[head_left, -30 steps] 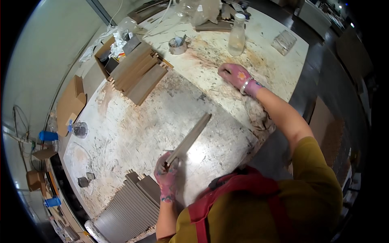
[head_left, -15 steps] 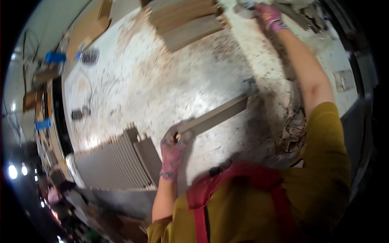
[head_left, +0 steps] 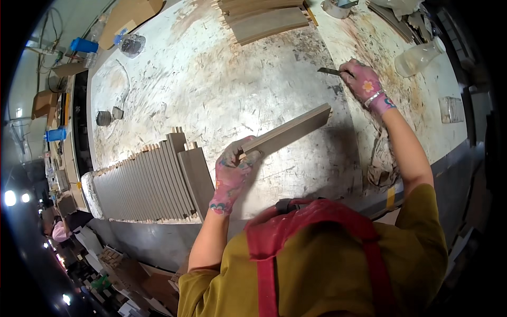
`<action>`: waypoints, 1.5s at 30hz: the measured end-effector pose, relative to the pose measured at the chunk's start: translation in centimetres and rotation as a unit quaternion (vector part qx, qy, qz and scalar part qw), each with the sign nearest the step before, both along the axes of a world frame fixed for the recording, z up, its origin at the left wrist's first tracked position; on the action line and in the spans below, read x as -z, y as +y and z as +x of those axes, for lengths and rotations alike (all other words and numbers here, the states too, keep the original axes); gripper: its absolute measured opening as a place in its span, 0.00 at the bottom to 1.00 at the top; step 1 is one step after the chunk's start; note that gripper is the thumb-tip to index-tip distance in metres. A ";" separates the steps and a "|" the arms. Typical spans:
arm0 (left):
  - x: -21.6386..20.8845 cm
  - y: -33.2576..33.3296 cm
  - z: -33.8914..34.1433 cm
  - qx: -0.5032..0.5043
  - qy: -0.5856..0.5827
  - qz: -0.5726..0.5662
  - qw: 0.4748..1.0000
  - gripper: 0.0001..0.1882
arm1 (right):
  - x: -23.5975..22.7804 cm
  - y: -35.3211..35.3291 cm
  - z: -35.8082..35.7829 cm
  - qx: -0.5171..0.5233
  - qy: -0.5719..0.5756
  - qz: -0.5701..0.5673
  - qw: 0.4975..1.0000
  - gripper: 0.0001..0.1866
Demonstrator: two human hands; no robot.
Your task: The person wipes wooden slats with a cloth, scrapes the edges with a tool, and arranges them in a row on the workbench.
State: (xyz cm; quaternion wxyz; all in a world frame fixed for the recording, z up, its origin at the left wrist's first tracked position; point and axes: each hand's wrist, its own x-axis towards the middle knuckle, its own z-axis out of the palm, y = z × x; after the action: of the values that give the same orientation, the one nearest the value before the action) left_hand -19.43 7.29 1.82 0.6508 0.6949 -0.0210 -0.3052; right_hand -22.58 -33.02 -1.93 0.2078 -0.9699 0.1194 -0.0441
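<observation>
My left hand (head_left: 233,170), in a pink patterned glove, is closed around the near end of a grey-brown wooden board (head_left: 293,127). The board slants up to the right above the worktable. My right hand (head_left: 364,84), gloved alike, grips a small flat dark blade (head_left: 328,71), perhaps a putty knife; its handle is hidden in the fingers. The blade points left, beyond the board's far end and apart from it. Left of my left hand stands a row of similar boards (head_left: 148,182) on edge, with light wooden pegs at their ends. The nearest board (head_left: 195,174) in the row leans outward.
A stained white worktable (head_left: 174,95) spreads before me. At the far side lie stacked boards (head_left: 269,25) and a round tub (head_left: 338,9). A clear bottle (head_left: 420,57) and a crumpled cloth (head_left: 383,161) are on the right. At far left are a plastic bottle (head_left: 130,43) and cardboard (head_left: 132,18).
My right hand has come back from the tub at the far right toward me, with the blade now showing in it. My left hand still holds the board. The whole view has shifted.
</observation>
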 end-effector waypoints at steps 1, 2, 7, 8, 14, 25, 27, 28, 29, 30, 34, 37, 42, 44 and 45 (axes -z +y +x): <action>0.3 0.4 -0.4 0.002 -0.001 -0.002 1.000 0.16 | 0.4 0.3 -0.1 0.012 0.015 0.004 1.000 0.10; 0.8 0.5 -0.9 0.010 -0.048 -0.001 0.999 0.16 | 1.1 0.4 0.1 0.018 -0.019 0.006 1.000 0.10; 4.5 0.7 -3.3 -0.026 -0.172 -0.031 0.984 0.15 | -1.6 1.6 -0.8 0.005 -0.018 0.007 1.000 0.11; 4.1 0.8 -3.3 -0.032 -0.172 -0.032 0.984 0.15 | -3.2 3.2 -1.0 -0.004 -0.067 0.042 0.997 0.11; 3.4 1.0 -2.7 0.088 -0.353 0.195 0.911 0.22 | -7.0 15.2 -6.9 0.047 -0.011 0.553 0.831 0.13; 5.5 1.4 -2.7 0.082 -0.488 0.155 0.855 0.17 | -5.0 23.5 -8.2 -0.016 0.021 0.040 0.999 0.10; 5.3 1.3 -2.7 0.092 -0.491 0.163 0.851 0.17 | -5.1 24.0 -8.5 -0.010 0.058 -0.002 0.998 0.10; 5.3 1.3 -2.7 0.095 -0.491 0.161 0.851 0.17 | -5.6 24.5 -8.7 0.007 0.047 0.042 0.998 0.10; 5.3 1.3 -2.7 0.098 -0.496 0.166 0.847 0.16 | -5.7 24.8 -8.8 0.023 0.037 0.088 0.995 0.10; 5.4 1.3 -2.7 0.101 -0.500 0.172 0.843 0.16 | -5.6 25.1 -8.7 0.026 0.037 0.089 0.995 0.10; 5.1 1.4 -2.7 0.126 -0.508 0.154 0.838 0.15 | -5.3 25.1 -7.9 0.014 0.003 0.069 0.998 0.12; 5.0 1.4 -2.6 0.137 -0.482 0.180 0.846 0.19 | -5.5 25.4 -7.7 0.020 0.043 0.125 0.991 0.12; 5.5 1.5 -2.3 0.169 -0.525 0.197 0.811 0.15 | -4.5 26.7 -9.5 0.023 -0.035 0.241 0.970 0.12; 5.3 1.4 -2.4 0.168 -0.514 0.197 0.818 0.16 | -4.3 26.8 -9.5 0.023 -0.026 0.245 0.969 0.12; 5.1 1.4 -2.5 0.164 -0.504 0.197 0.825 0.16 | -4.3 26.9 -9.3 0.023 -0.011 0.244 0.969 0.12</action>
State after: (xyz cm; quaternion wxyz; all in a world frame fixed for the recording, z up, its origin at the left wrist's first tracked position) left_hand -21.89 8.65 -3.27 0.3392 0.8516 -0.3995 -0.0120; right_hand -31.93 -6.12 2.35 0.4387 -0.8861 0.1469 -0.0286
